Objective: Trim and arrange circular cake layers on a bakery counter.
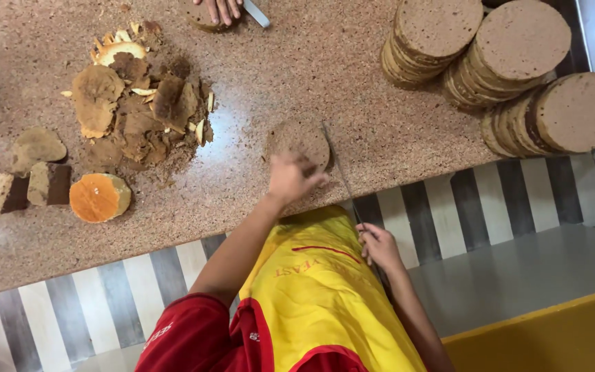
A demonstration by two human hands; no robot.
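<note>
a round brown cake layer (302, 141) lies flat on the speckled stone desk (325, 62), close to the desk's near edge and roughly in the middle of the view. the left hand (290, 177) rests on its near rim, fingers curled down onto the top, pressing on it rather than wrapped around it. just to the right of the cake runs the thin blade of a long knife (339, 165), its tip up beside the cake's far right edge and the blade slanting back over the desk's edge. the right hand (379, 246) is closed around the knife's handle, below the desk edge and in front of a yellow apron (325, 303) with red trim.

to the left, well apart from the cake, a heap of brown trimmings and crusts (136, 110) is spread on the desk. nearer the left edge lie a few cake chunks (32, 182) and an orange-topped round piece (99, 197). at the far right three leaning stacks of round cake layers (511, 62) stand side by side, touching. at the top edge another person's hand (218, 9) rests on a further brown round, with a second knife blade (256, 12) just beside it. below the desk the front shows grey and white stripes (490, 200).
</note>
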